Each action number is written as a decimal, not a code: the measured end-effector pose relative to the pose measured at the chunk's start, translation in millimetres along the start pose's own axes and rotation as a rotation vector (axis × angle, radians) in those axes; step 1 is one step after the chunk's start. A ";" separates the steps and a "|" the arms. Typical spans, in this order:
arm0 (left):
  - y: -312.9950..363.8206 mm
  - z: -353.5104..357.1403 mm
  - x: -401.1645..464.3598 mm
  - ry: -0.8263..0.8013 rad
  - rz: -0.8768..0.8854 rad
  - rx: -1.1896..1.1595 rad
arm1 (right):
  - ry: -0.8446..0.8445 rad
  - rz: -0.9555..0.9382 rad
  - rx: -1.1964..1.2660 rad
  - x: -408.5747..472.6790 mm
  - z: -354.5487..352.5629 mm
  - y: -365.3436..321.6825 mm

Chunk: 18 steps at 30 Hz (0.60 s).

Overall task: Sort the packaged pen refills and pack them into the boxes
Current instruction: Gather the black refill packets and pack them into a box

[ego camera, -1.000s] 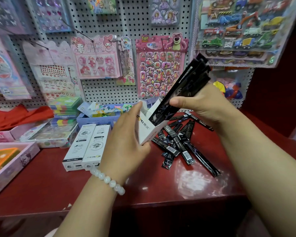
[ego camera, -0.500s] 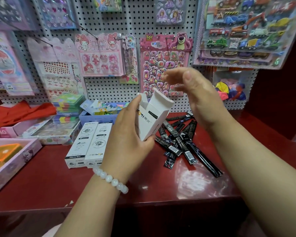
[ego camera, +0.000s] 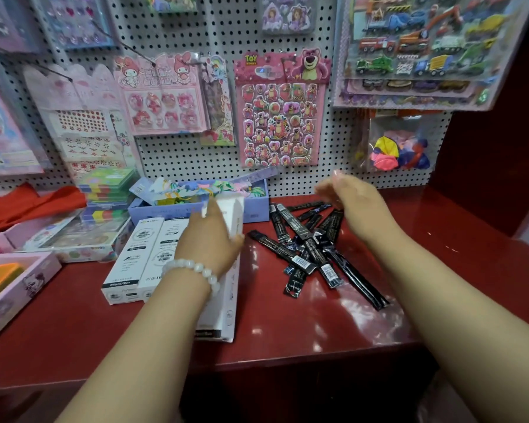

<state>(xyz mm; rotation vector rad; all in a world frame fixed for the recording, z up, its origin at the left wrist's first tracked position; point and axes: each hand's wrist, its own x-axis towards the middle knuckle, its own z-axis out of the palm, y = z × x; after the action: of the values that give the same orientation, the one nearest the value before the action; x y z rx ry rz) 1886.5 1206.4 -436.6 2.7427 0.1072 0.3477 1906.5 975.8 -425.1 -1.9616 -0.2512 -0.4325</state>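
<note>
Sticker sheets are hung on a pegboard (ego camera: 177, 157) behind the red worktop (ego camera: 287, 325). A white box (ego camera: 226, 285) is gripped by the left hand (ego camera: 208, 239) beside two closed boxes (ego camera: 141, 257). Black refill packets (ego camera: 312, 248) are heaped nearby, under the blurred right hand (ego camera: 358, 206), relaxed and holding nothing.

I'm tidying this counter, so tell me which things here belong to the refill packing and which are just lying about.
Job: black refill packs; white box under left hand; two white boxes beside it; right hand.

Lying about: lilac box; sticker sheets; balloons; red cloth; pink tray.
</note>
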 end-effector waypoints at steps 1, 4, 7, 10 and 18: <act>-4.2 5.8 5.9 -0.062 -0.035 0.047 | 0.015 0.102 -0.033 0.8 -2.8 16.8; -13.6 19.4 18.4 -0.205 -0.065 0.173 | 0.023 0.369 -0.071 -2.7 -10.2 60.5; -8.0 26.5 22.7 -0.244 -0.109 0.335 | -0.013 0.540 -0.136 -6.0 -16.0 85.0; 15.6 32.4 24.6 -0.236 -0.091 0.509 | 0.088 0.682 -0.018 -2.6 -17.1 85.9; 80.9 73.9 31.0 -0.451 -0.161 0.059 | -0.044 0.707 0.367 -17.0 12.8 67.7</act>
<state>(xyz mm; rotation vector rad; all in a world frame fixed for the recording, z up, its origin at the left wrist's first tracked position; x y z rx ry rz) 1937.6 1109.0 -466.0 2.7712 0.2174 -0.3223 1918.1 959.6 -493.2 -1.5681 0.3176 0.1158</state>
